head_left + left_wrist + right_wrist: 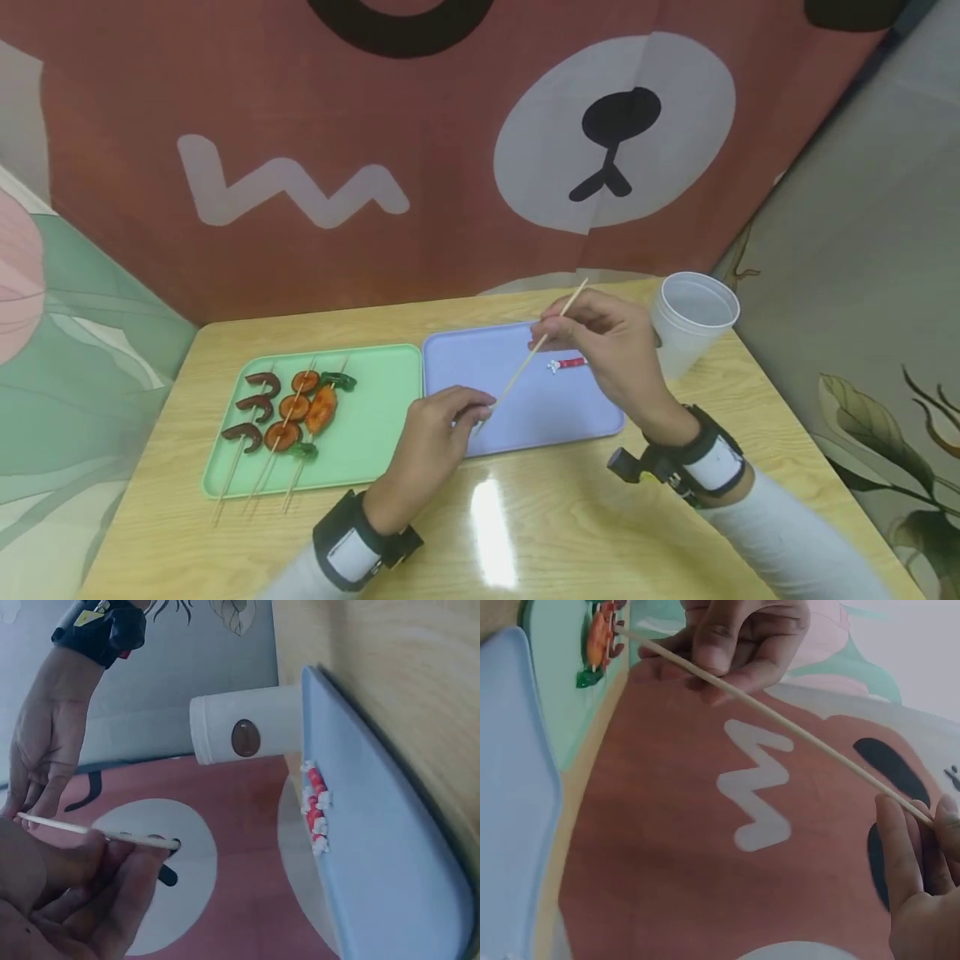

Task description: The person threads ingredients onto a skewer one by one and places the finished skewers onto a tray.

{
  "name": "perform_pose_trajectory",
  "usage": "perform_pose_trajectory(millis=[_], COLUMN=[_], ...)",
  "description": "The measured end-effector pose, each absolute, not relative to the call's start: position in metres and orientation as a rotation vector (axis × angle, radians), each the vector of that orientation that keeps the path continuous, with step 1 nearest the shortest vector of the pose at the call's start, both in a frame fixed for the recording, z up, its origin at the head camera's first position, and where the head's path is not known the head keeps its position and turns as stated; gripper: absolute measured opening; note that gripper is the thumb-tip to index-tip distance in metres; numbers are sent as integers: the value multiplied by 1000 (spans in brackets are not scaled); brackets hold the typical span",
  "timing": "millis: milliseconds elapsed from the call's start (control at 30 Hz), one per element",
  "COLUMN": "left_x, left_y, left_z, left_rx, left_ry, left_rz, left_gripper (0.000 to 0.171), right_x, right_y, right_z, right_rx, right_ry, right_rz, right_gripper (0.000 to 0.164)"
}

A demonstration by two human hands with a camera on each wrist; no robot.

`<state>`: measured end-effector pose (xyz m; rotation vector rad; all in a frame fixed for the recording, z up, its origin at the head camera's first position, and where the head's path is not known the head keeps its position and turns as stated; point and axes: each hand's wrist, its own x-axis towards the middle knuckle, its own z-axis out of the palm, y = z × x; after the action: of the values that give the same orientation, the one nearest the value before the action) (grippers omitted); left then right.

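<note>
A thin bamboo skewer (517,377) slants in the air above the blue tray (525,425), with nothing threaded on it. My left hand (431,437) pinches it near its lower end between thumb and fingers. Farther up, the right hand (618,350) pinches it with thumb and fingertips; its top end sticks out beyond them. The right wrist view shows the bare skewer (802,735) stretched between both hands. On the blue tray lie small red-and-white pieces (316,814), seen best in the left wrist view; the right hand partly covers them in the head view.
Left of the blue tray, a green tray (378,417) bears three loaded skewers: brown curled pieces (255,407), round slices (294,408), and an orange-brown piece (321,410) between green ones. Their bare ends overhang the front rim. A white plastic cup (686,333) stands at the back right.
</note>
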<state>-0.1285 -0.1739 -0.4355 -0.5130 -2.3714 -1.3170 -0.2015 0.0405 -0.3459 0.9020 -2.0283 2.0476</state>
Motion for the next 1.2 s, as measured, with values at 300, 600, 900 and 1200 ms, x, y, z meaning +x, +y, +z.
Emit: perform_pose_trajectory(millis=[300, 600, 900, 1200], left_x=[-125, -118, -113, -106], left_y=[-180, -198, -203, -201], left_z=[-439, -446, -457, -477], left_rx=[-358, -181, -167, -340], left_ry=[-2436, -2397, -2467, -2673], left_rz=[-1400, -1576, -1630, -1277], left_gripper=[6, 10, 12, 10], right_x=[-227, -281, -291, -265], right_y=[59, 109, 120, 86], right_z=[-374, -476, -499, -436], right_rx=[816, 930, 880, 633], right_ry=[-2396, -2947, -2962, -2793], right_rz=[1784, 221, 372, 1236], right_gripper=[26, 25, 24, 23])
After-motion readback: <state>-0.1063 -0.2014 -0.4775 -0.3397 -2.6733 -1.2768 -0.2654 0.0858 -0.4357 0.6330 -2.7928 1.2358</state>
